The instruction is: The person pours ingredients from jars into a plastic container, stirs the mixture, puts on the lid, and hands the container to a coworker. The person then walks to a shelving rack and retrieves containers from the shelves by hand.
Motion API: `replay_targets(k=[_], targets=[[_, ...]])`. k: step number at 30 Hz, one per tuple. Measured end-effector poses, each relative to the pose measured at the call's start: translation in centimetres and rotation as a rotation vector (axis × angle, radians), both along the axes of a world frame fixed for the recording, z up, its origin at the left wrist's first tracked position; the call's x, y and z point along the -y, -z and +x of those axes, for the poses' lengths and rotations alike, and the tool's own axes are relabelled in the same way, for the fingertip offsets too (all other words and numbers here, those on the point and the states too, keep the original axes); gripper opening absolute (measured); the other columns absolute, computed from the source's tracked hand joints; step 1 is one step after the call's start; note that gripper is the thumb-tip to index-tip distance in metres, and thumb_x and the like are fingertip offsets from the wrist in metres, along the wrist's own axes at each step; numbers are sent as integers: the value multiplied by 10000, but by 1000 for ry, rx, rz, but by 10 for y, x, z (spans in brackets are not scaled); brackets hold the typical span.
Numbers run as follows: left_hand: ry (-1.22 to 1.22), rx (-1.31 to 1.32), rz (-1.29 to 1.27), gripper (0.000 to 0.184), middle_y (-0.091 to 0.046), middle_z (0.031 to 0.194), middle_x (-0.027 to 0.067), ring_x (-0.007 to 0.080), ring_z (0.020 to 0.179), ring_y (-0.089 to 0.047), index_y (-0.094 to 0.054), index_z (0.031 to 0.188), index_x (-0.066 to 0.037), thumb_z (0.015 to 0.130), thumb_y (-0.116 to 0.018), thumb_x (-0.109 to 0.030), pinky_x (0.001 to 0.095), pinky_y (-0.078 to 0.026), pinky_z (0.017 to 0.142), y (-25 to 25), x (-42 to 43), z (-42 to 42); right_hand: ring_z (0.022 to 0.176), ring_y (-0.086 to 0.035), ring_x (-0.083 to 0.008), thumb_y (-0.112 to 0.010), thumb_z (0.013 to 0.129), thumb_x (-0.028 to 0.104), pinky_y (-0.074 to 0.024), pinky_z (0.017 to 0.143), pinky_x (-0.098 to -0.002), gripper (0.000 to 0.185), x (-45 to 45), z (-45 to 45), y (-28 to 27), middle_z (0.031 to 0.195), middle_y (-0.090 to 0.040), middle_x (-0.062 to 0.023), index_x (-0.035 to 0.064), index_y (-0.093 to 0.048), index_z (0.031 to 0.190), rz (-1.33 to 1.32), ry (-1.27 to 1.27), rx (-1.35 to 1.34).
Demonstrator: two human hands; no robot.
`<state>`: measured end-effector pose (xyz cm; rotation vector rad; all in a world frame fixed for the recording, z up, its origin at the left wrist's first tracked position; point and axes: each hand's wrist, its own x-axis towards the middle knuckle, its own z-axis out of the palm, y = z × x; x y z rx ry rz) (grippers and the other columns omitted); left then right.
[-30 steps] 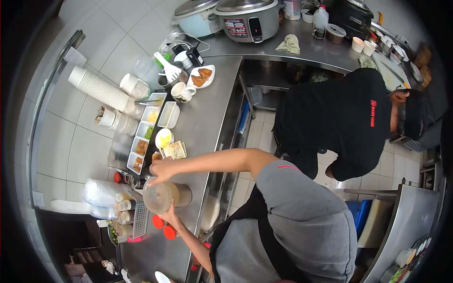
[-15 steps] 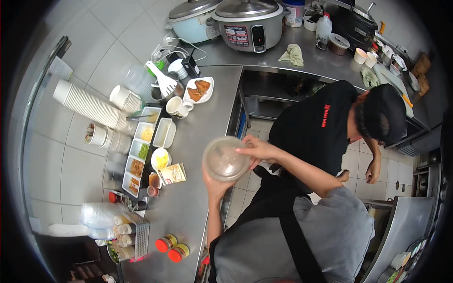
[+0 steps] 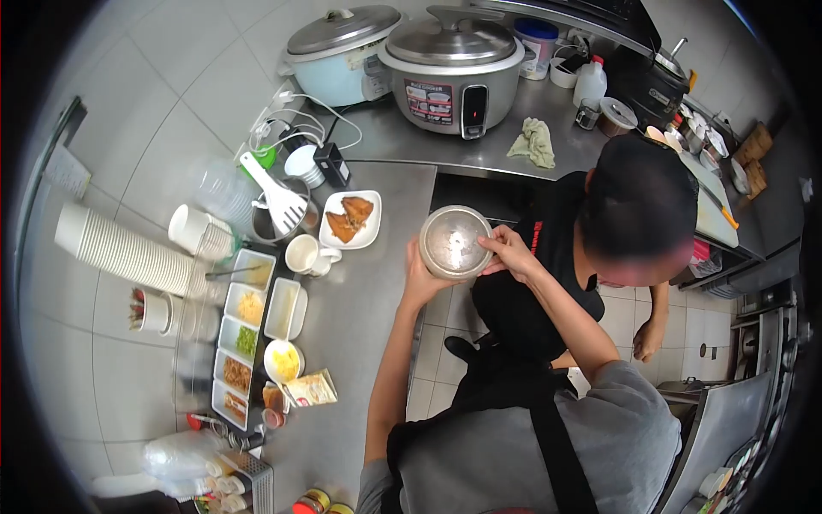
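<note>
A round, clear plastic container (image 3: 455, 243), seen from above, is held in front of me over the counter's right edge. My left hand (image 3: 421, 276) supports its left and lower side, the fingers partly hidden behind it. The fingers of my right hand (image 3: 511, 255) grip its right rim. What the container holds cannot be made out. On the counter to the left are a white plate (image 3: 373, 231) with browned fried pieces (image 3: 348, 219) and a white mug (image 3: 306, 254).
A co-worker in a black cap (image 3: 640, 201) leans close on the right. White trays of toppings (image 3: 246, 343), stacked paper cups (image 3: 128, 253) and a seasoning packet (image 3: 312, 389) line the left. Rice cookers (image 3: 449, 73) and a cloth (image 3: 534, 143) occupy the back counter.
Both hands have carried the container farther forward and to the right. My view has shifted, and the co-worker's head is now nearer the container.
</note>
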<state>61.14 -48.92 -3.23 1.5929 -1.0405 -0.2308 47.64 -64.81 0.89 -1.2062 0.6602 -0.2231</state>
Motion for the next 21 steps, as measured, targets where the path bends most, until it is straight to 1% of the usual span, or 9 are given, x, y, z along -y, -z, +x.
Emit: replay_targets(k=[1,4,6,11,14,16,17,19,21], targets=[[-37,87,15,972,-443,1152,141,298,1107,-456,-414,1248,-26,424,-882,-242,391,-390,953,1,5,8,580,-650,-281,-613,856,226,-586,498,-333,326,4,6,3,782,-550,-155,22,-360,882,19,23,6],[6,32,49,933,-387,1116,137,314,1103,-408,-440,1229,-23,433,-872,-245,398,-362,965,11,22,31,583,-649,-278,-605,863,226,-586,500,-327,322,16,23,6,782,-554,-155,11,-367,896,42,98,6],[26,10,64,932,-403,1130,135,305,1105,-419,-442,1230,-24,433,-873,-245,391,-374,950,20,31,43,584,-649,-275,-606,862,223,-586,501,-328,324,16,29,10,775,-553,-155,10,-365,901,59,152,-11],[130,-62,136,908,-422,1199,138,293,1140,-439,-428,1263,-30,481,-856,-203,380,-390,951,17,44,61,608,-651,-341,-590,867,198,-590,500,-357,317,24,43,26,847,-523,-179,28,-324,845,178,259,-36],[208,-167,167,895,-403,1271,148,297,1161,-451,-407,1290,-29,521,-841,-172,371,-399,960,23,52,73,615,-651,-348,-576,876,190,-591,508,-360,294,25,48,26,901,-533,-227,-1,-353,868,219,317,-90],[261,-206,203,903,-370,1326,158,308,1176,-453,-386,1311,-25,539,-833,-160,366,-402,968,36,57,79,625,-651,-357,-561,884,194,-590,510,-361,317,26,51,28,948,-536,-260,-57,-379,950,247,326,-113],[266,-160,211,907,-347,1344,171,311,1178,-454,-340,1336,-32,566,-808,-131,366,-404,968,46,60,83,630,-651,-362,-553,888,196,-589,511,-361,339,30,54,29,971,-538,-276,-84,-391,991,256,330,-119],[273,-67,224,920,-299,1382,196,318,1182,-456,-249,1386,-46,620,-758,-73,365,-407,969,63,64,88,699,-647,-389,-545,893,195,-590,589,-388,392,43,60,42,1047,-503,-279,-96,-358,1076,306,298,-119],[193,-150,134,916,-332,1339,208,316,1195,-446,-133,1417,-74,659,-634,37,373,-378,998,70,65,81,737,-644,-405,-534,898,192,-591,618,-400,441,52,66,53,1113,-473,-289,-111,-331,1146,327,275,-134]])
